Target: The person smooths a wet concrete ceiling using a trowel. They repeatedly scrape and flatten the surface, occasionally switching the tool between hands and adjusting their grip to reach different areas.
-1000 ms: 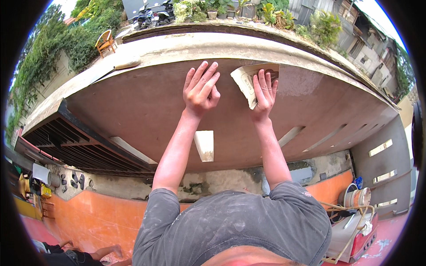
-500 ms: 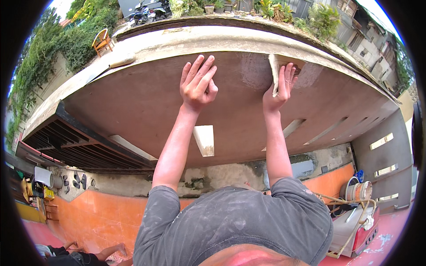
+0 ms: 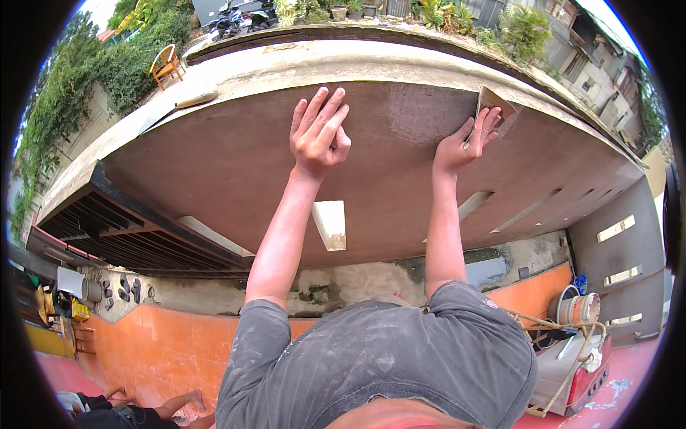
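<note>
My left hand rests flat on a wide brown painted surface, fingers together and pointing up. My right hand pinches a small tan sheet, like sandpaper, against the same surface near its pale concrete rim. The sheet stands partly on edge above my fingers. Both arms reach straight up from my grey, dusty shirt.
Pale rectangular recesses break the brown surface below my hands. A black slatted grille is at the left. Orange tiles, a bucket and another person's legs lie below. A wooden chair stands beyond the rim.
My right hand has slid to the right and upward with the tan sheet, which lay flat before and is now tipped on edge. My left hand has stayed almost in place.
</note>
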`<state>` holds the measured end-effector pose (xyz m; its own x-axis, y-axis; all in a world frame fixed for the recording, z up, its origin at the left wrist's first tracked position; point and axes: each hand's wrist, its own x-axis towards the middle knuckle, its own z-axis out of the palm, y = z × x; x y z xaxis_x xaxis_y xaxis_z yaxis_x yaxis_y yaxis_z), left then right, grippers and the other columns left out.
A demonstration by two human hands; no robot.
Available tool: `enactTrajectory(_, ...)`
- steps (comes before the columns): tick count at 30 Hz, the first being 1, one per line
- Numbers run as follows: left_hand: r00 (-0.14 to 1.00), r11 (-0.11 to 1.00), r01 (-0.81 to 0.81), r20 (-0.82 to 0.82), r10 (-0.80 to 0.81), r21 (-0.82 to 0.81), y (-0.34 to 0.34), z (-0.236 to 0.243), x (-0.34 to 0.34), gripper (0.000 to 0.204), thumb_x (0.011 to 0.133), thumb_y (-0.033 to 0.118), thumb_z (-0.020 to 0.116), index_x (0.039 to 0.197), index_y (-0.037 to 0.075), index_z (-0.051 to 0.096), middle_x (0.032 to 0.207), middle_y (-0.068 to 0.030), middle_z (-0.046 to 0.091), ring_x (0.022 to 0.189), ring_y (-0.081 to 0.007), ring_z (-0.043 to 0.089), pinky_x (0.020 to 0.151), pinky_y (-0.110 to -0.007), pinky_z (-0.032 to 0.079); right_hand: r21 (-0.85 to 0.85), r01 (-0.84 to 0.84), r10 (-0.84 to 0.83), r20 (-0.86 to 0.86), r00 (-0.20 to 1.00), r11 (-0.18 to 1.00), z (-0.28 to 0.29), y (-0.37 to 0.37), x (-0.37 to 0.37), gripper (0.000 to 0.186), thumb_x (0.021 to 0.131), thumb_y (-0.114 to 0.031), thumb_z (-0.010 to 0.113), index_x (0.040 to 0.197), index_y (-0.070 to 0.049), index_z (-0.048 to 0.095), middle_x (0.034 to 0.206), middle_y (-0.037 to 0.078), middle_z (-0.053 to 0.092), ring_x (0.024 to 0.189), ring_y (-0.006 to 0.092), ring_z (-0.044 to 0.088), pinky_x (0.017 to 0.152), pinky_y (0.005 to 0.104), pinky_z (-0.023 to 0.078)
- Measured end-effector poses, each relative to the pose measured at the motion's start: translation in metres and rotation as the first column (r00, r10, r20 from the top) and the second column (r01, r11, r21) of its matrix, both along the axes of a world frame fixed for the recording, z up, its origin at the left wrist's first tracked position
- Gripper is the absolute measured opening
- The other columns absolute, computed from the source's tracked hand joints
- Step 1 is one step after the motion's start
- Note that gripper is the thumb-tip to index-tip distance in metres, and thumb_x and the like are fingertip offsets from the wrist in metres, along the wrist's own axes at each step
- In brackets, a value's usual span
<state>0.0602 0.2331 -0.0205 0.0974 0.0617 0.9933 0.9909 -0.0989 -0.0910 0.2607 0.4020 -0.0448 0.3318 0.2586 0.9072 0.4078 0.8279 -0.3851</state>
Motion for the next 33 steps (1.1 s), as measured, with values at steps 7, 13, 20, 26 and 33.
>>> enactTrajectory(7,1.0,1.0,0.008,0.006,-0.008,-0.002,0.002,-0.001,0.003,0.031,0.084,0.007,0.057,0.105,0.008,0.079,0.129,-0.0065,0.078,0.135,-0.0281,0.065,0.125,-0.044,0.037,0.101,-0.215,0.153,0.426,0.892,0.971,-0.028,-0.044,-0.028,0.044,0.098,0.0,0.06,0.142,0.001,0.067,0.158,0.02,0.054,0.155,0.034,0.042,0.129,0.0562,0.02)
enactTrajectory(13,1.0,1.0,0.006,0.001,-0.006,0.006,0.0,0.0,0.003,0.031,0.083,0.007,0.057,0.105,0.008,0.079,0.129,-0.0066,0.077,0.134,-0.0284,0.065,0.124,-0.045,0.037,-0.013,0.016,-0.017,-0.074,0.997,1.0,0.012,0.003,0.005,0.045,0.098,0.004,0.059,0.142,0.002,0.066,0.16,0.02,0.051,0.152,0.0394,0.044,0.128,0.0598,0.022)
enactTrajectory(20,1.0,1.0,-0.002,-0.001,0.002,0.004,0.002,-0.001,0.001,0.031,0.083,0.006,0.057,0.105,0.008,0.078,0.129,-0.0067,0.077,0.135,-0.0283,0.065,0.124,-0.044,0.037,0.107,-0.179,0.118,0.424,0.898,0.978,-0.021,-0.032,-0.016,0.036,0.101,-0.009,0.063,0.135,-0.005,0.073,0.153,0.014,0.061,0.15,0.032,0.05,0.128,0.057,0.025)
enactTrajectory(26,1.0,1.0,-0.003,0.004,0.003,-0.006,0.001,0.0,0.002,0.032,0.083,0.005,0.056,0.105,0.008,0.079,0.129,-0.008,0.077,0.136,-0.0293,0.065,0.125,-0.044,0.036,-0.001,0.011,-0.011,-0.113,0.993,1.0,0.026,-0.001,-0.006,0.05,0.097,0.006,0.059,0.147,-0.001,0.063,0.163,0.019,0.048,0.155,0.0382,0.04,0.128,0.0599,0.021)
enactTrajectory(33,1.0,1.0,-0.01,0.008,0.01,-0.015,-0.001,-0.001,0.001,0.031,0.082,0.005,0.058,0.106,0.008,0.078,0.129,-0.0066,0.078,0.135,-0.0288,0.065,0.125,-0.044,0.036,0.132,-0.187,0.131,0.347,0.929,0.974,0.014,-0.039,-0.027,0.038,0.1,-0.004,0.061,0.136,-0.005,0.073,0.157,0.013,0.057,0.151,0.0327,0.048,0.129,0.0563,0.021)
